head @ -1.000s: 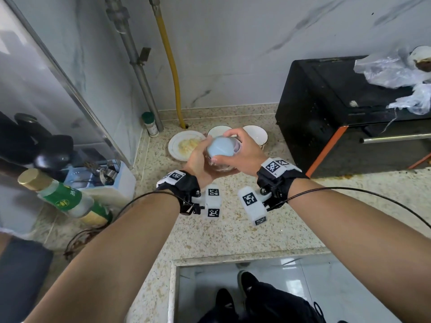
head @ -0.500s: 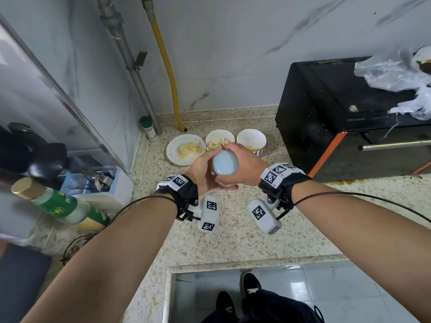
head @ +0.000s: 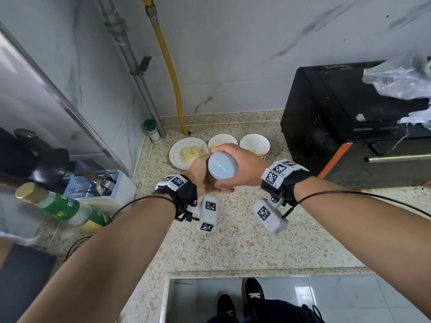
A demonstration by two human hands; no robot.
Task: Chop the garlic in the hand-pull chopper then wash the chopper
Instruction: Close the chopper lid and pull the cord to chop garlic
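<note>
While the speckled stone counter [head: 233,248] is bearing a boxy black oven [head: 326,127] and a round white plate [head: 173,158] of minced garlic [head: 190,152], the left hand [head: 200,176] and right hand [head: 245,167] are both gripping the smooth, domed pale-blue chopper [head: 222,168] above it.

One head-worn wide-angle camera looks steeply down, close over the countertop [head: 233,248].
</note>
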